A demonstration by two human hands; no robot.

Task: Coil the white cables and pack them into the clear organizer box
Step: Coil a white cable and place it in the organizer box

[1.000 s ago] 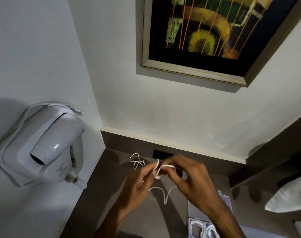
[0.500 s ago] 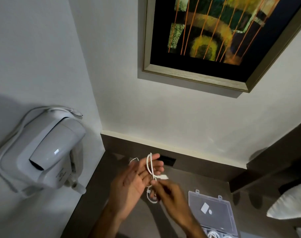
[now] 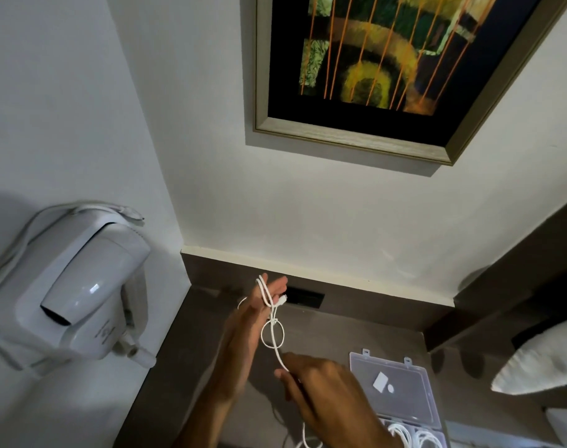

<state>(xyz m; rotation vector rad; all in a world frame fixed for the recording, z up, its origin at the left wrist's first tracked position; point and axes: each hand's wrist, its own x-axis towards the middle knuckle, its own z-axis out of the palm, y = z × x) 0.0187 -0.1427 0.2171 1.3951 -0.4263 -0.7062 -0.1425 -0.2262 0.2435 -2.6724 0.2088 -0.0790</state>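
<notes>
A thin white cable (image 3: 272,333) is looped around the raised fingers of my left hand (image 3: 246,331), which stands upright with its fingers straight; a plug end sticks out by the fingertips. My right hand (image 3: 317,386), lower and to the right, pinches the cable's trailing length, which runs down out of view. The clear organizer box (image 3: 392,370) lies open on the brown table (image 3: 191,367) at the right, its lid tilted back. Coiled white cables (image 3: 411,436) lie in its base at the bottom edge.
A white wall-mounted hair dryer (image 3: 78,286) juts out at the left. A dark socket panel (image 3: 304,297) sits in the back ledge behind my hands. A framed painting (image 3: 372,59) hangs above. A white pillow (image 3: 543,363) is at the right edge.
My right hand has dropped down and to the right, drawing the cable out from the left hand. The left hand's fingers have straightened with the loops still around them. The camera has tilted slightly.
</notes>
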